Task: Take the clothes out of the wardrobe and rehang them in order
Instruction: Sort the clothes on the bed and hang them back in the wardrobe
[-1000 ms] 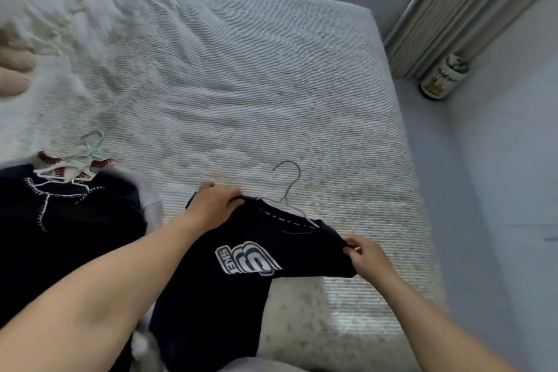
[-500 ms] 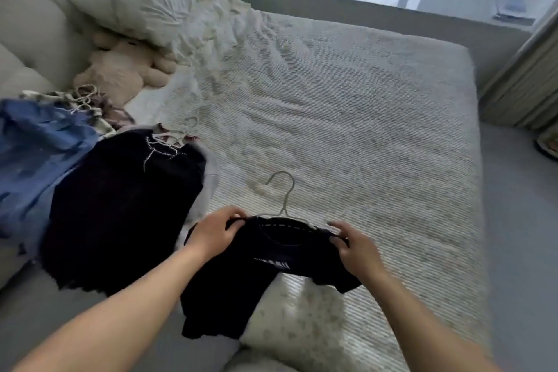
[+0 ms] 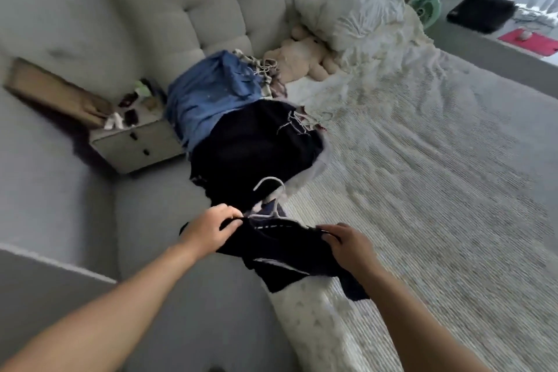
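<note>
Two hands (image 3: 211, 228) (image 3: 347, 246) on hangered shirt (image 3: 280, 251)

One head-worn, wide-angle view looks forward and down from the side of the bed (image 3: 422, 175). It faces across the mattress toward the headboard (image 3: 211, 9) at upper left, with both forearms reaching in close from the bottom edge.

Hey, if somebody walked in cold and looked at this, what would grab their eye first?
Probably the two hands, left hand and right hand, each gripping a shoulder of a dark shirt on a hanger at the near edge of the bed. Behind it, a pile of dark and blue clothes lies beside a stuffed toy near the pillow.
</note>
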